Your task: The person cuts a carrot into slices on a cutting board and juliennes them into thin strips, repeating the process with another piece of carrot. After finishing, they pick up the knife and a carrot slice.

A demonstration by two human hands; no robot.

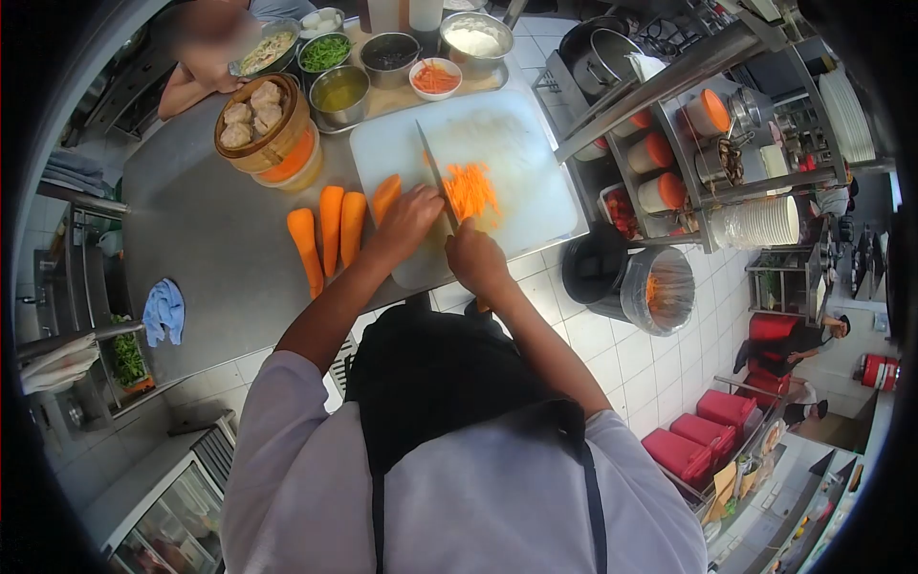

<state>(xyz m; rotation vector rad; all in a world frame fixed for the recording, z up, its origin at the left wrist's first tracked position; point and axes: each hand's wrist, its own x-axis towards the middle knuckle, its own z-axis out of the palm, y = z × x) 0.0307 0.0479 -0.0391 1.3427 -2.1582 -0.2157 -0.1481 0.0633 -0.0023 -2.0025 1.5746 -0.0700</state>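
Note:
My right hand (475, 256) is wrapped round the handle of a knife (432, 163), whose blade points away over a white cutting board (531, 143). Close beside the blade on its left, my left hand (412, 218) has its fingers curled down on the board; what they press on is hidden. Shredded carrot (470, 191) lies in a pile to the right of the blade. A carrot piece (385, 196) rests on the board by my left hand. Left of the board, whole peeled carrots (330, 225) lie on the steel table (229, 306).
Stacked bamboo steamers (287, 153) with dumplings stand behind the carrots. Bowls of greens (325, 53), yellow liquid (339, 94) and shredded carrot (435, 78) line the back. Another person's arm (191, 89) is at the upper left. A lined bin (658, 292) stands right of the table.

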